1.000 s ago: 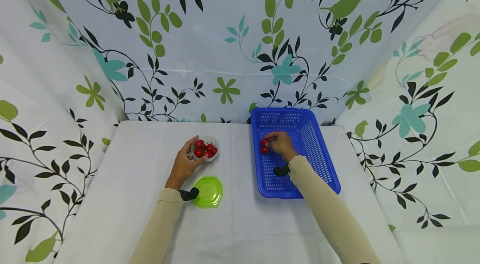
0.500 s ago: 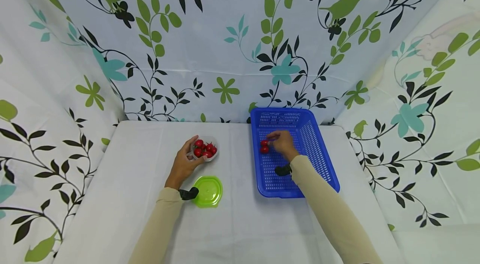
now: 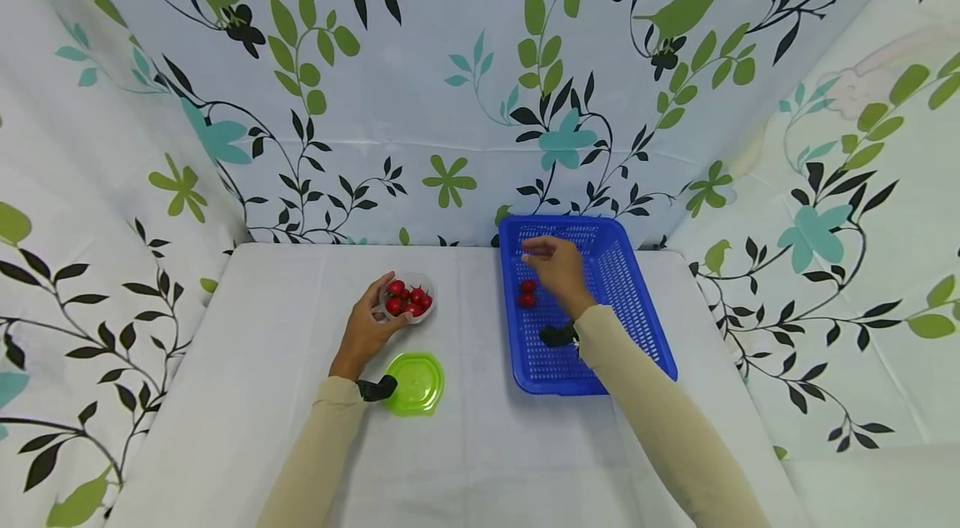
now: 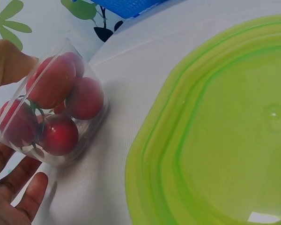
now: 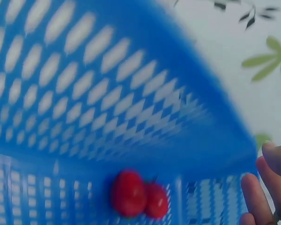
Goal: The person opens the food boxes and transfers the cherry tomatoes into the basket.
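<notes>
My left hand [image 3: 365, 331] grips a small clear plastic container [image 4: 86, 146] over the left part of the table, thumb and fingers on opposite sides of it. Several red cherry tomatoes [image 4: 84, 98] with green stems lie inside, and the container is tilted in the left wrist view. Two more cherry tomatoes [image 5: 129, 193] rest side by side on the bottom of the blue basket [image 3: 645, 320], near its left wall. Above the basket, beyond those two, is my right hand [image 3: 560, 271], holding nothing, its fingers loosely bent.
A green plastic lid [image 3: 415, 384] lies on the white tablecloth [image 3: 480, 445] beside my left wrist. Black straps with cameras are on both wrists. Patterned curtains [image 3: 450, 95] with leaves and birds stand behind the table and along its sides.
My right hand has let go of a tomato in the basket and moved up and away from the pair. My left hand and the container stay where they were.
</notes>
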The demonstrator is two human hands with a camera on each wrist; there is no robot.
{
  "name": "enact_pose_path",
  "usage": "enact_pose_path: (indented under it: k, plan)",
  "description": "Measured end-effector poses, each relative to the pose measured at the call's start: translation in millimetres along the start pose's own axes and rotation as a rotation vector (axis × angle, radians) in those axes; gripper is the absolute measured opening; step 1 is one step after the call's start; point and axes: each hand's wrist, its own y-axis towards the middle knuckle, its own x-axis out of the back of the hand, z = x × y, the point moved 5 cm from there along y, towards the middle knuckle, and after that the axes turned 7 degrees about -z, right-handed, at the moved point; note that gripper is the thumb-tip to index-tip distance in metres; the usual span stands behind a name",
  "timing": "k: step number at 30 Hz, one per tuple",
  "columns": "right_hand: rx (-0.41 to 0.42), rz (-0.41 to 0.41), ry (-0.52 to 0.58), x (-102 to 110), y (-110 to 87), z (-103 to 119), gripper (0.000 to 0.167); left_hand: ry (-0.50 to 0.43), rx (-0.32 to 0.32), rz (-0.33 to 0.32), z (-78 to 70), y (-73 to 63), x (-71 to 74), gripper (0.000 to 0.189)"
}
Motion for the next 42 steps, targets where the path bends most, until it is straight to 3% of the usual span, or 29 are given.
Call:
enact_pose_path:
  k: [7,12,21,31,37,42]
  plan:
    - [0.083,0.028,0.034,-17,-14.4,34,0.026,-0.052,-0.037,-0.014,-2.2,-0.2,-0.6,0.083]
    - [0.117,0.044,0.030,-29,-22.5,48,0.024,-0.086,-0.017,-0.004,-3.2,-2.6,-5.0,0.089]
    - [0.154,0.096,0.046,-59,-35.4,63,0.022,-0.099,0.026,0.016,-28.7,-10.9,-3.3,0.094]
    - [0.154,0.159,0.037,-100,-42.3,65,0.024,-0.061,0.018,-0.005,1.8,0.4,-8.6,0.098]
    - [0.095,0.201,0.025,-122,-45.6,61,0.025,-0.048,0.033,-0.003,3.9,0.2,-10.1,0.099]
    - [0.122,0.203,0.034,-136,-45.8,59,0.026,-0.060,0.027,-0.007,3.7,-0.4,-9.5,0.099]
